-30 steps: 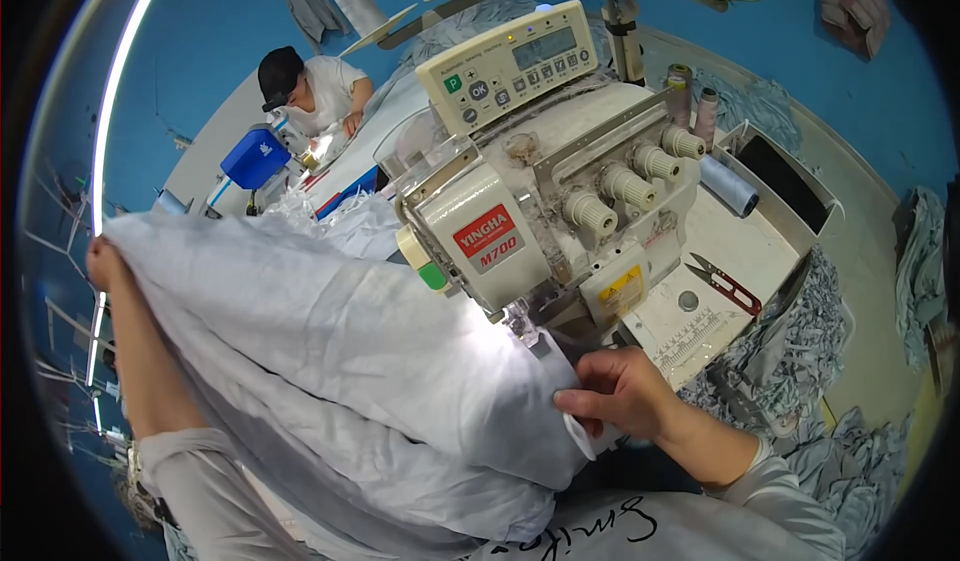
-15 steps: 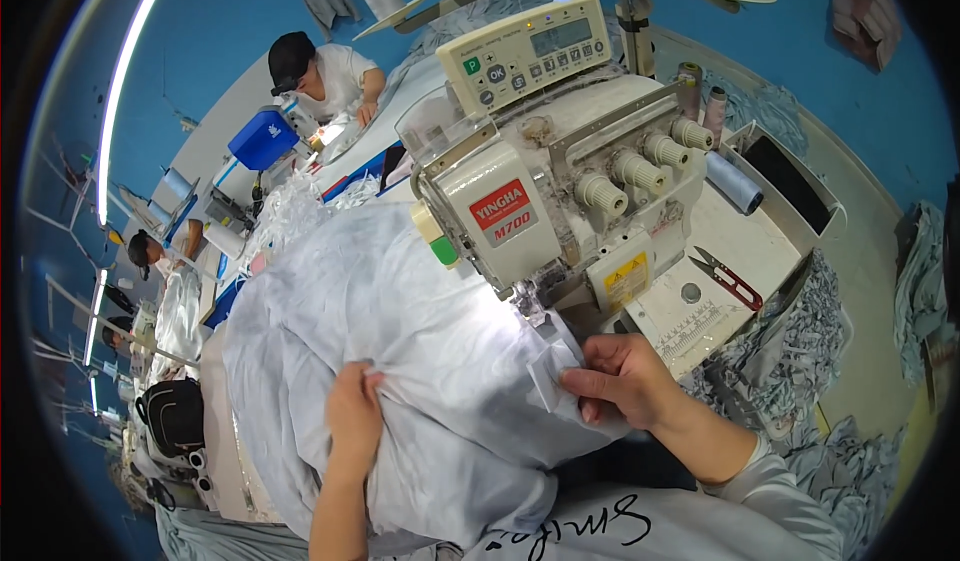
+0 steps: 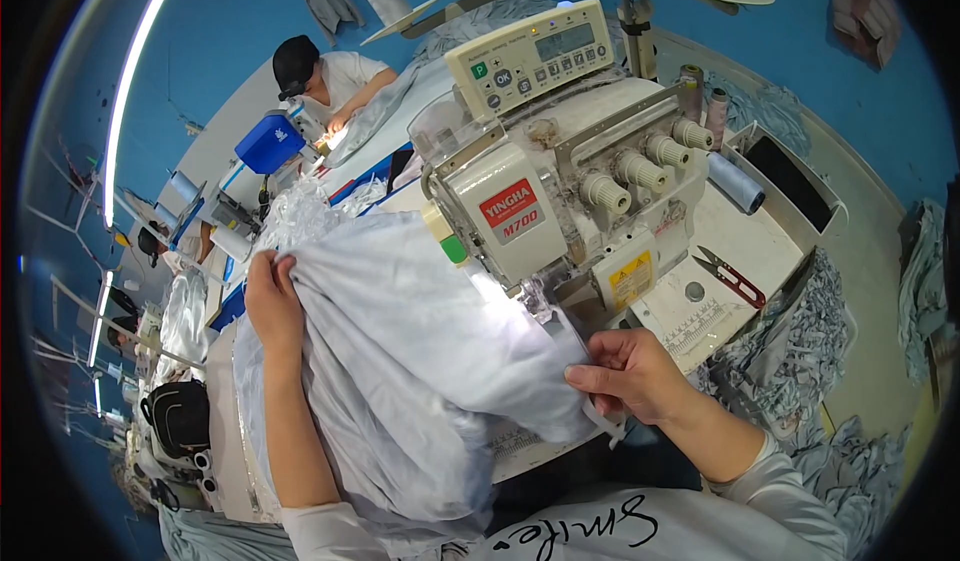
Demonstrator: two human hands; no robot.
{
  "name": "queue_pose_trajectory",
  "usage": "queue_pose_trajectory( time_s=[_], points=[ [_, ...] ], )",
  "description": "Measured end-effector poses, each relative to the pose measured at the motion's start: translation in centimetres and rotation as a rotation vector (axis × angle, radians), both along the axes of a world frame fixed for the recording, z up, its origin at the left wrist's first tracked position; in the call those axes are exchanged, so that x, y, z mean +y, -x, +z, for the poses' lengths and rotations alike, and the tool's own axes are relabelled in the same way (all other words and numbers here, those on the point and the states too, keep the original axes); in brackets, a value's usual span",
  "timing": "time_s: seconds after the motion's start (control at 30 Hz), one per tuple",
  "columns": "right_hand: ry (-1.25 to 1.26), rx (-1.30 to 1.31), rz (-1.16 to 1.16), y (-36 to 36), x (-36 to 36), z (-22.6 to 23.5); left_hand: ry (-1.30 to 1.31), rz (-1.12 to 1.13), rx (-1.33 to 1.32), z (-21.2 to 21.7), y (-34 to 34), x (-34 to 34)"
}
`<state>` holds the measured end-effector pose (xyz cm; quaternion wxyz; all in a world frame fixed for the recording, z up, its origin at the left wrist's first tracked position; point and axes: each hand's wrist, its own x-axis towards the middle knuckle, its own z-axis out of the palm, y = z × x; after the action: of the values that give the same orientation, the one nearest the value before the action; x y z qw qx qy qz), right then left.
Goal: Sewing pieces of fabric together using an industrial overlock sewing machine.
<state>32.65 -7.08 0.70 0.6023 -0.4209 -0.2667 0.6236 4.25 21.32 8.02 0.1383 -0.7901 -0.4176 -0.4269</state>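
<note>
Clearly, from the head view, both hands are on the pale grey cloth (image 3: 420, 361) that lies heaped across the table in front of the sewing machine (image 3: 560, 181). The left hand (image 3: 272, 301) is clenched on a bunch of the cloth at its upper left edge, fingers curled over the fold. The right hand (image 3: 630, 371) pinches the cloth's right edge between thumb and fingertips, just below the machine's needle area, where a lamp lights the fabric white.

Labels on the machine: a red rectangular plate (image 3: 515, 209) with white lettering sits on the cream front face; a small yellow sticker (image 3: 630, 279) — square, with a dark symbol — is lower down, to the right of it. On top stands a cream control panel (image 3: 535, 56) with a grey screen and green and grey buttons. A green-and-cream knob (image 3: 445, 236) juts from the machine's left side, touching the cloth.

Red-handled snips (image 3: 735, 279) lie on the white table (image 3: 760, 241) right of the machine, well apart from the right hand. Grey cloth scraps (image 3: 800, 331) pile beyond the table's right edge.

Farther off, upper left, another person (image 3: 320, 81) in a black cap bends over a bench, near a blue box (image 3: 268, 143).
</note>
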Motion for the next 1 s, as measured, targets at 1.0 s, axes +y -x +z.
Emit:
queue_pose_trajectory(
  time_s=[1.0],
  points=[
    [-0.157,-0.276,-0.237,0.8,-1.3,-0.8,-0.028,-0.940,0.431,-1.4,-11.5,-17.5]
  ],
)
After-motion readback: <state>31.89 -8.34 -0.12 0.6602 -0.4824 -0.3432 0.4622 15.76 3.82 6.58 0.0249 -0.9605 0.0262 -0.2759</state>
